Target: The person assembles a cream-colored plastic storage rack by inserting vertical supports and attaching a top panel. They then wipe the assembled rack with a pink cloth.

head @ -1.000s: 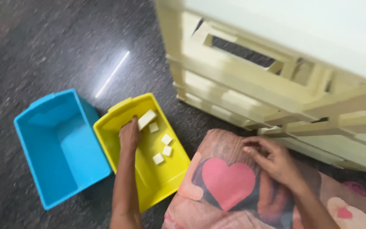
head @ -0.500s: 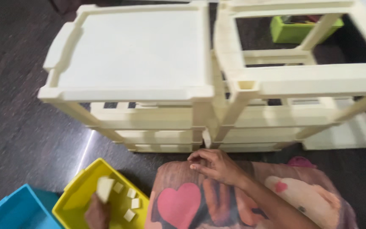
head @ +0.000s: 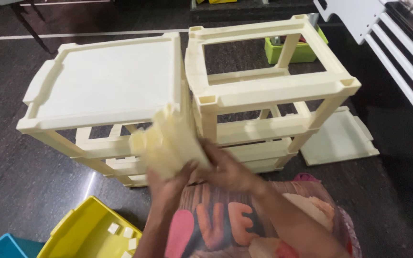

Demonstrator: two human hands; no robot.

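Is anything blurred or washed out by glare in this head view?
Head view: the cream piece held by the left hand and right hand is motion-smeared; the two cream racks are fairly sharp; a faint light streak lies on the dark floor.

both forearms come up from the 6 o'clock edge of the head view and they're bare the whole way, no sleeves showing anywhere. left hand (head: 168, 184) has no ring, no watch, no glove that i can make out. right hand (head: 225, 169) is bare too, with nothing on the wrist. fingers are pretty blurred so nails or small marks are impossible to tell. toward 5 o'clock there's printed cloth (head: 225, 224) over the lap: dusty pink-brown, big orange block letters, a red heart shape, pale cartoon-ish patches at the right.
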